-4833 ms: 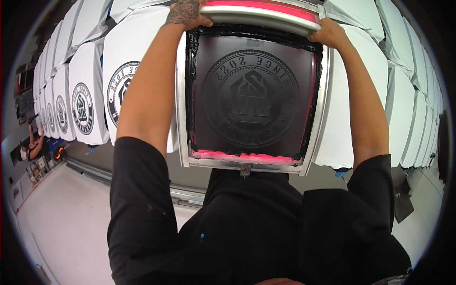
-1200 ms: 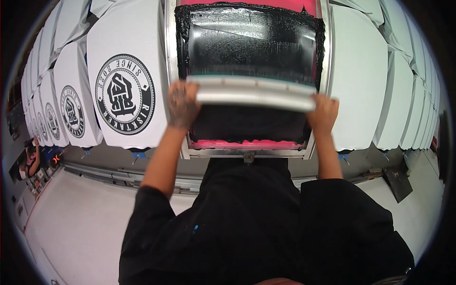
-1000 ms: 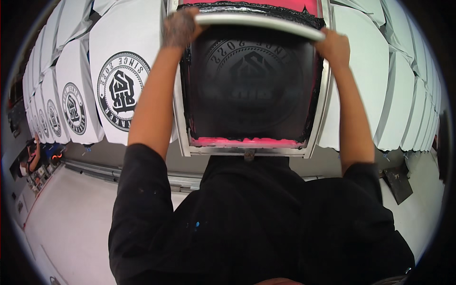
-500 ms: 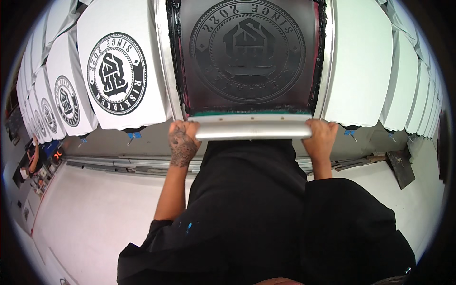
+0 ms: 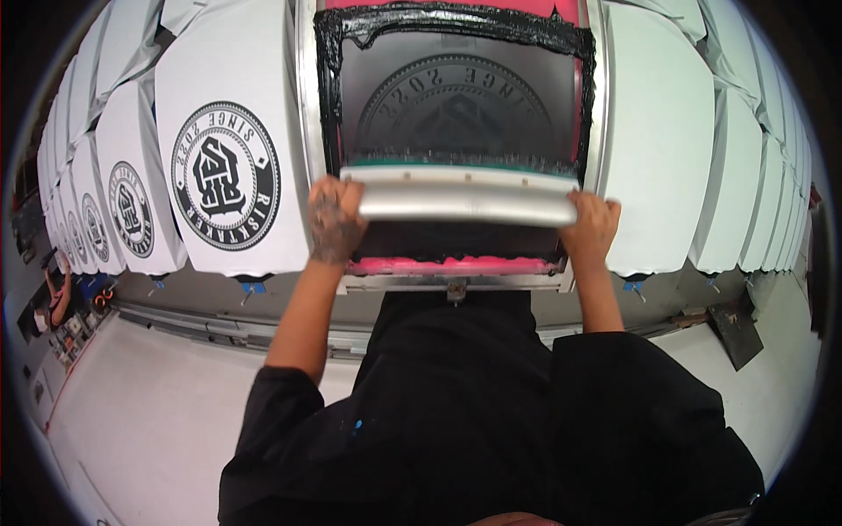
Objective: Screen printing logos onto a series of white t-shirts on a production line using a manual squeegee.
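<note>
A wide squeegee with a silver metal handle and a green blade lies crosswise over a screen-printing frame. My tattooed left hand is closed round its left end, and my right hand grips the right end. Beyond the blade, dark mesh carries a round emblem, its nearer part hidden by the squeegee. Thick black ink lines the far side and both flanks of the mesh. Pink mesh shows along the near edge, above a metal clamp.
On the left, a white shirt with a round black print lies on a board, with more printed shirts behind it. Blank white shirts line the right. Metal rails run below. Another person's arm shows far left.
Both hands have pushed the squeegee away from my body, over the emblem's near part. The frame's near edge and pink strip now show behind it. The view has shifted slightly.
</note>
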### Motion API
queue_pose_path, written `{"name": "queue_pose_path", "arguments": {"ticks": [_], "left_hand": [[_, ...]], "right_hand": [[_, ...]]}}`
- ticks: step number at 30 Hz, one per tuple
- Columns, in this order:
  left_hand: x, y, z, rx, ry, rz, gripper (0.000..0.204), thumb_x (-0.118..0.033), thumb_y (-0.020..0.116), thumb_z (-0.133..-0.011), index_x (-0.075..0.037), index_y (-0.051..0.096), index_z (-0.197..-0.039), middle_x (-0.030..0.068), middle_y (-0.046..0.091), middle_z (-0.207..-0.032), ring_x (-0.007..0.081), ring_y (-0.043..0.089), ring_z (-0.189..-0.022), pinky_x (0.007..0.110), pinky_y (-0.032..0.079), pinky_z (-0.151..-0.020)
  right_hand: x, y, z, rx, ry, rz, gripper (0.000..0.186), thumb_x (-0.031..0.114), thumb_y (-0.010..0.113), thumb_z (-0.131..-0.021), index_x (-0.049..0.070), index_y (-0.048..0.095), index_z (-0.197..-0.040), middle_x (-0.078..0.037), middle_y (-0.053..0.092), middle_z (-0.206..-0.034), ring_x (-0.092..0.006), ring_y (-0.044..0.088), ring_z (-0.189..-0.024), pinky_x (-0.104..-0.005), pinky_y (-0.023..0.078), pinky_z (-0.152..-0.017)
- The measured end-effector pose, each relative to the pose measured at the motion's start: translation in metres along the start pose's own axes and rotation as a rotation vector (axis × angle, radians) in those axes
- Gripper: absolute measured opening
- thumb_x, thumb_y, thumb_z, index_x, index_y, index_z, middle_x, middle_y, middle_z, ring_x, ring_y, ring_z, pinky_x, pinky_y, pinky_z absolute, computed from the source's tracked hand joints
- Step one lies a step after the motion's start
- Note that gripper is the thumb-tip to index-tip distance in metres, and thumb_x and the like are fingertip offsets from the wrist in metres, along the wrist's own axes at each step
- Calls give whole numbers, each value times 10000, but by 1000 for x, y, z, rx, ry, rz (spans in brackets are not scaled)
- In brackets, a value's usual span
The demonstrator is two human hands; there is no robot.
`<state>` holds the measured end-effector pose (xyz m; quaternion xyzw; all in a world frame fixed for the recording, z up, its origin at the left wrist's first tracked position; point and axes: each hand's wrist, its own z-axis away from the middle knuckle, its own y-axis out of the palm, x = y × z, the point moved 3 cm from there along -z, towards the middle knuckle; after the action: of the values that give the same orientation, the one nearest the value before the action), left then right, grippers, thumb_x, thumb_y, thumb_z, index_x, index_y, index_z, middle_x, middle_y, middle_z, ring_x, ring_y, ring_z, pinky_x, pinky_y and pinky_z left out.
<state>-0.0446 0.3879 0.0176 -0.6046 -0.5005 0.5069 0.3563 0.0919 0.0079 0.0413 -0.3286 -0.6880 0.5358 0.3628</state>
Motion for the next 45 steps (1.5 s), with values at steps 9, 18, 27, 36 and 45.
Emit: {"name": "queue_pose_path", "arguments": {"ticks": [9, 18, 27, 36, 45], "left_hand": [[73, -2, -239, 126, -36, -106, 363, -424, 820, -757, -123, 744, -944, 130, 745, -907, 338, 721, -900, 456, 553, -876], [73, -70, -302, 292, 376, 512, 591, -460, 879, -654, -45, 750, -1055, 225, 721, -1076, 366, 677, -1055, 443, 541, -931], [61, -60, -215, -296, 12, 154, 530, -459, 810, -802, -56, 708, -1132, 136, 726, -1085, 337, 694, -1031, 428, 542, -924], [-96, 59, 228, 1262, -685, 1079, 440, -449, 621, -982, -13, 682, -976, 115, 698, -851, 225, 680, -779, 350, 539, -728], [-154, 79, 199, 883, -642, 938, 452, -480, 712, -895, -29, 675, -891, 108, 659, -719, 215, 650, -684, 372, 509, -655]], "right_hand": [[-31, -11, -245, 301, 107, 176, 397, 360, 843, -704, 77, 749, -966, -173, 746, -948, -391, 709, -867, -461, 561, -816], [-44, -37, -315, 466, 81, 6, 452, 309, 830, -645, 8, 769, -977, -189, 746, -905, -335, 720, -844, -387, 559, -816], [-26, -11, -310, 428, 40, -17, 537, 465, 856, -700, 74, 765, -1056, -168, 741, -986, -329, 707, -956, -398, 529, -875], [59, 82, -303, 412, -498, -138, 515, 391, 775, -820, 22, 701, -1172, -220, 688, -1167, -396, 635, -1117, -462, 490, -975], [38, 63, -239, 488, -383, -182, 277, 226, 747, -792, 49, 735, -1004, -242, 700, -912, -426, 668, -920, -483, 527, -841]]}}
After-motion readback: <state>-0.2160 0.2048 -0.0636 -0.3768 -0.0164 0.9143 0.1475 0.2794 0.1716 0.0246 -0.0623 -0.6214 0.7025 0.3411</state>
